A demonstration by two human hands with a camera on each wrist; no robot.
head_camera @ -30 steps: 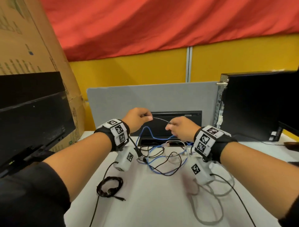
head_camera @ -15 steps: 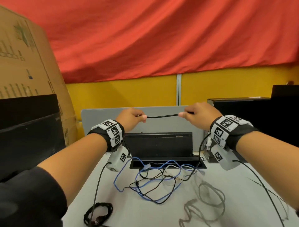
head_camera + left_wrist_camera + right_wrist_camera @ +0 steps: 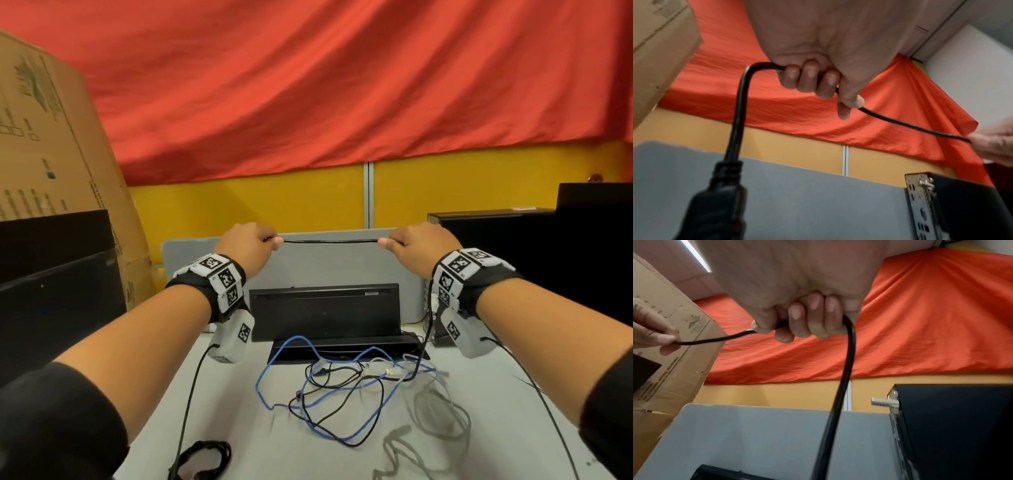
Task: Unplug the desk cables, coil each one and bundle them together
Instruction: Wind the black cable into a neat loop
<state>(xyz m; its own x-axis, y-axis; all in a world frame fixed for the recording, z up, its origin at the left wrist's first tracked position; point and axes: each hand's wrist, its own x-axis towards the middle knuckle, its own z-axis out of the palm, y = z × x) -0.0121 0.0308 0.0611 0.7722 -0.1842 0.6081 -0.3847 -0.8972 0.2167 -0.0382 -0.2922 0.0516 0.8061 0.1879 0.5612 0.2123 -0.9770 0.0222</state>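
White desk [image 3: 239, 428] occupying the lower frame, carrying:
- coiled black cable [image 3: 202, 459], lying at the lower left edge;
- loose tangle [image 3: 342, 390] of blue, black and grey cables, sprawling at lower centre;
- cable box [image 3: 325, 311], standing open behind the tangle.

Left hand [image 3: 245, 248] and right hand [image 3: 419, 246], hovering mid-frame, each clenching around the black cord [image 3: 330, 241], which is stretching level between them.

Computer tower [image 3: 513, 260] sitting at right; red cloth [image 3: 342, 85] hanging across the top.
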